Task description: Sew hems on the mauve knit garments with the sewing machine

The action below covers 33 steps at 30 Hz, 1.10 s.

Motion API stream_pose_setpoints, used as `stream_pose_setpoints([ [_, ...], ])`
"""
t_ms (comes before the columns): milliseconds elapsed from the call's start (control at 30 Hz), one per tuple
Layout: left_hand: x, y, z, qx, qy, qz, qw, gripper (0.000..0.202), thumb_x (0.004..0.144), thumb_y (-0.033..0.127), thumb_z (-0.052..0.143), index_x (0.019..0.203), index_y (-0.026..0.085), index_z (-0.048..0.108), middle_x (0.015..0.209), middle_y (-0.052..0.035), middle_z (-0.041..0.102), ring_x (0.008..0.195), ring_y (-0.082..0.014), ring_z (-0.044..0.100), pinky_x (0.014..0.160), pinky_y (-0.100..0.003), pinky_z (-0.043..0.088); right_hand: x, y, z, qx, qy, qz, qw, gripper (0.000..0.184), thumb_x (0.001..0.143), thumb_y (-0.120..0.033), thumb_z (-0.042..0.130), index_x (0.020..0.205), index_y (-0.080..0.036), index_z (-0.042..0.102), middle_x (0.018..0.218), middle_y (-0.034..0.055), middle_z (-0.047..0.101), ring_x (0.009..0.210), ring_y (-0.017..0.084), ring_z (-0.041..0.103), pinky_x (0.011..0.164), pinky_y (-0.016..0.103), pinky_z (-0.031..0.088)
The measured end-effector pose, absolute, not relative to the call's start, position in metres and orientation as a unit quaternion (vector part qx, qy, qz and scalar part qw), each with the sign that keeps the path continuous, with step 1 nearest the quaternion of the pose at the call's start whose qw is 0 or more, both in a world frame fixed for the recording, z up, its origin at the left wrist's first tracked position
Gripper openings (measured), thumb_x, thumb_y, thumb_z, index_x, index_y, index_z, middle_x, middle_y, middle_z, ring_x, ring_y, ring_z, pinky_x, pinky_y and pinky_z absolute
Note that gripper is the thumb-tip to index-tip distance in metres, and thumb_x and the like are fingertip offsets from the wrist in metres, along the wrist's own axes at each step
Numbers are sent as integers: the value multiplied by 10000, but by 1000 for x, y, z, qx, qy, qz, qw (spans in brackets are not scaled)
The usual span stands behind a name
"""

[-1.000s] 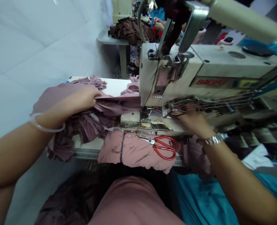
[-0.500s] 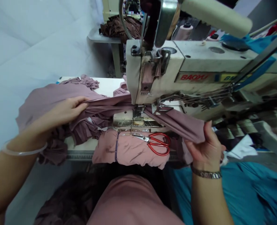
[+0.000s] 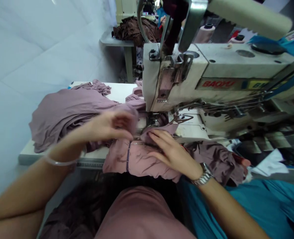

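My left hand (image 3: 112, 126) is blurred at the edge of the mauve knit fabric (image 3: 62, 113), close to the presser foot (image 3: 153, 121) of the cream BAOYU sewing machine (image 3: 226, 71). Its grip cannot be made out. My right hand (image 3: 171, 152) lies on a pink fabric bundle (image 3: 137, 162), its fingertips on a fold just in front of the needle area. The red-handled scissors are hidden from view.
The machine head fills the upper right, with a thread cone (image 3: 206, 33) behind it. The white table (image 3: 122, 91) holds the cloth. Behind it stand another sewing machine (image 3: 125, 8) and a brown fabric heap (image 3: 134, 31). A co-worker's hand (image 3: 163, 20) shows beyond. A white sheet (image 3: 37, 56) hangs at the left.
My right hand has let go of the raised strip and moved left onto the fabric before the needle. My left hand has moved right, and the scissors are now covered.
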<state>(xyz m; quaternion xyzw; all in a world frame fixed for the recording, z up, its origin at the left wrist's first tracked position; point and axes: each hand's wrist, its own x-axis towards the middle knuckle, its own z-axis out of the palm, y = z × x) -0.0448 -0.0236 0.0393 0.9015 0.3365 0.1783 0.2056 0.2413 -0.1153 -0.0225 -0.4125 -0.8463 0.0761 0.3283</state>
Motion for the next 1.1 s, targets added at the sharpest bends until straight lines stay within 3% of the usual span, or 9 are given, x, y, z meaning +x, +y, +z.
stream_pose_setpoints([
  [100, 1, -35, 7, 954, 249, 147, 85, 470, 878, 353, 655, 1297, 160, 570, 1144, -137, 644, 1039, -242, 605, 884, -368, 503, 249, -98, -27, -395, -896, -131, 154, 425, 933, -127, 474, 1350, -62, 516, 1283, 191, 585, 1112, 279, 547, 863, 426, 507],
  [200, 13, -43, -18, 950, 258, 166, -62, 342, 940, 240, 547, 1273, 185, 602, 962, -90, 638, 859, -208, 612, 759, -330, 506, 268, -92, -26, -389, -896, -190, 95, 460, 941, -103, 429, 1399, -61, 459, 1160, 172, 621, 964, 235, 556, 765, 386, 498],
  [267, 11, -48, -25, 946, 248, 180, -106, 314, 972, 198, 470, 1246, 209, 622, 884, -61, 629, 779, -178, 596, 705, -299, 487, 274, -96, -26, -377, -900, -194, 101, 445, 942, -120, 447, 1381, -52, 476, 1081, 154, 633, 924, 222, 553, 736, 367, 487],
  [433, 16, -63, -24, 937, 259, 201, -117, 283, 961, 160, 473, 1198, 125, 624, 1169, -120, 632, 1059, -229, 576, 914, -358, 479, 260, -108, -30, -383, -888, -208, 147, 410, 932, -170, 498, 1312, -22, 537, 1307, 189, 564, 1198, 287, 472, 921, 411, 457],
  [500, 19, -66, -24, 936, 260, 214, -102, 278, 950, 153, 488, 1189, 111, 623, 1184, -119, 627, 1081, -230, 564, 930, -357, 476, 251, -111, -32, -403, -880, -200, 152, 439, 928, -181, 510, 1339, -28, 518, 1332, 189, 550, 1219, 297, 453, 961, 419, 440],
  [633, 22, -67, -27, 922, 305, 213, -104, 352, 938, 133, 464, 1261, 173, 598, 1065, -105, 646, 943, -221, 589, 786, -372, 492, 237, -115, -32, -460, -853, -197, 148, 426, 933, -211, 505, 1335, -72, 530, 1242, 188, 595, 1008, 268, 522, 773, 400, 470],
  [700, 23, -67, -27, 917, 318, 217, -105, 375, 929, 120, 460, 1270, 194, 596, 1076, -109, 646, 957, -226, 593, 795, -383, 490, 232, -117, -34, -484, -839, -193, 160, 403, 928, -176, 490, 1310, -58, 543, 1190, 195, 613, 967, 264, 527, 733, 399, 470],
  [900, 27, -75, -28, 924, 306, 214, -79, 385, 898, 92, 464, 1257, 130, 597, 1247, -124, 626, 1129, -245, 564, 946, -396, 479, 222, -116, -43, -483, -827, -106, 267, 402, 945, -164, 461, 1326, -47, 513, 1313, 186, 568, 1235, 269, 465, 1029, 451, 443],
  [1100, 31, -81, -23, 918, 343, 182, -81, 373, 910, 125, 477, 1264, 142, 593, 1276, -108, 623, 1124, -261, 568, 899, -419, 469, 219, -115, -41, -489, -832, -137, 221, 396, 944, -193, 494, 1303, -33, 545, 1328, 156, 578, 1204, 290, 481, 973, 440, 459],
])
